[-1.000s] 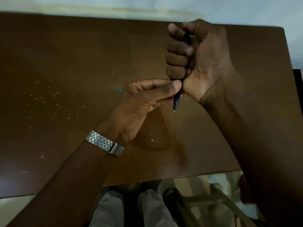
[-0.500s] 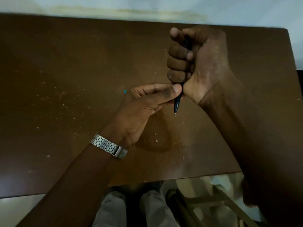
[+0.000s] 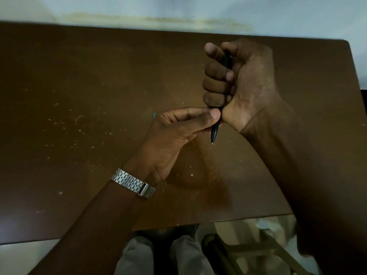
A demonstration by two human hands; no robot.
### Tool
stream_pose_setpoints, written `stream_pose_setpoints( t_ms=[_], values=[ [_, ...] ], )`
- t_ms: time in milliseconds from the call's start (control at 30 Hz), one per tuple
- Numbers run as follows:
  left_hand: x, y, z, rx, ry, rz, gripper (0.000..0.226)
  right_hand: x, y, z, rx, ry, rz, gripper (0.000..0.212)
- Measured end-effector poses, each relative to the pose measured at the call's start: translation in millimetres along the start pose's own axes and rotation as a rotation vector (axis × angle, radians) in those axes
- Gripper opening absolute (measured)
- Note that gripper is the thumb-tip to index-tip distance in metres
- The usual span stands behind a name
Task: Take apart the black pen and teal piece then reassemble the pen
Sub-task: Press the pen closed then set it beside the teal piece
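Note:
My right hand (image 3: 244, 82) is closed in a fist around the black pen (image 3: 214, 132), which points tip down above the table. Only the pen's lower end and a short stretch near my thumb show; the rest is hidden in the fist. My left hand (image 3: 178, 133) pinches the pen's lower section between thumb and fingers, just under the fist. A small teal piece (image 3: 154, 115) lies on the brown table (image 3: 79, 116), partly hidden behind my left hand's knuckles.
The tabletop is speckled with pale crumbs and has a worn orange patch (image 3: 208, 175) below my hands. A pale wall runs behind the table's far edge. My knees and a chair frame (image 3: 248, 253) show beyond the near edge.
Both hands and the pen sit slightly lower in the view than a second ago, likely from head motion. The grips on the pen look the same.

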State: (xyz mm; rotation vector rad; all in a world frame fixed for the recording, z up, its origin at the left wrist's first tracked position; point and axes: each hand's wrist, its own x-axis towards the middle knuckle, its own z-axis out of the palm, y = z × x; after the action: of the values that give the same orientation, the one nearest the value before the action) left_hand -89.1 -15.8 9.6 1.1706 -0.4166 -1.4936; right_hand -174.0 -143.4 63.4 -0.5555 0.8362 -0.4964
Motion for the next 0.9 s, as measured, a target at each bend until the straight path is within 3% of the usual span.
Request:
stream_pose_setpoints(
  t_ms=[700, 900],
  values=[
    [-1.8, 6.5, 5.1, 0.041, 0.04, -0.034, 0.028, 1.5, -2.7, -1.8, 0.019, -0.008, -0.001, 0.025],
    [-3.1, 7.2, 0.9, -0.064, -0.011, -0.051, 0.025, 3.4, -4.9, -2.9, 0.029, 0.014, -0.005, 0.024]
  ],
)
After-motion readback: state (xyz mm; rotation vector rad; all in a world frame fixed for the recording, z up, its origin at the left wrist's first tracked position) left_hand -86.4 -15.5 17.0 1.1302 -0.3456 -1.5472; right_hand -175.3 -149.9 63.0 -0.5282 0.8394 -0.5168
